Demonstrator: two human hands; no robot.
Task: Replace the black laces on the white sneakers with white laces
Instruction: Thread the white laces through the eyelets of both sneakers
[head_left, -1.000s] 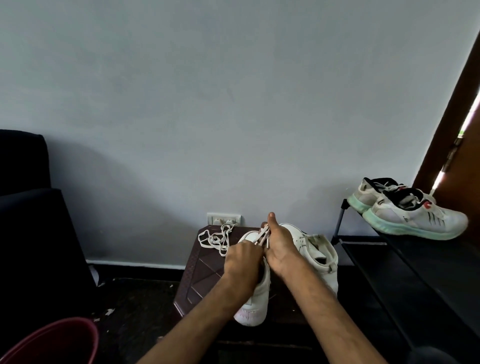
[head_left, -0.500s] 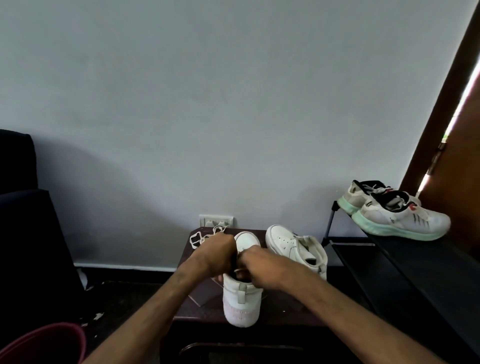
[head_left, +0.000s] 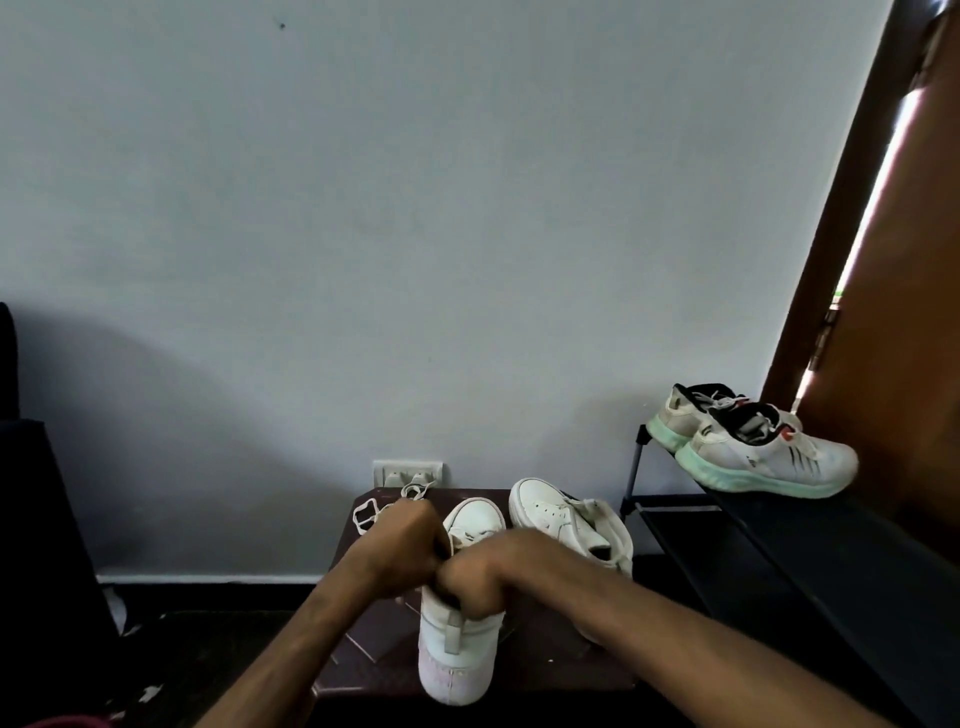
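Note:
A white sneaker (head_left: 457, 649) stands heel toward me on a dark brown stool (head_left: 545, 670). Both my hands are curled over its opening, knuckle to knuckle. My left hand (head_left: 402, 548) sits at the left side of the tongue and my right hand (head_left: 480, 574) reaches into the collar. White lace (head_left: 470, 535) crosses the eyelets just beyond my fingers; whether either hand pinches it is hidden. The second white sneaker (head_left: 569, 519) lies to the right on the stool. A loose white lace (head_left: 374, 512) lies at the stool's back left.
A black shoe rack (head_left: 779, 545) at the right carries a pair of white sneakers with green soles (head_left: 748, 447). A wall socket (head_left: 408, 473) sits behind the stool. A dark chair (head_left: 31, 519) is at the left, a brown door (head_left: 909, 312) at the far right.
My hands dropped from holding lace ends raised above the sneaker down onto its opening, and have drawn together there. The view has shifted a little to the right.

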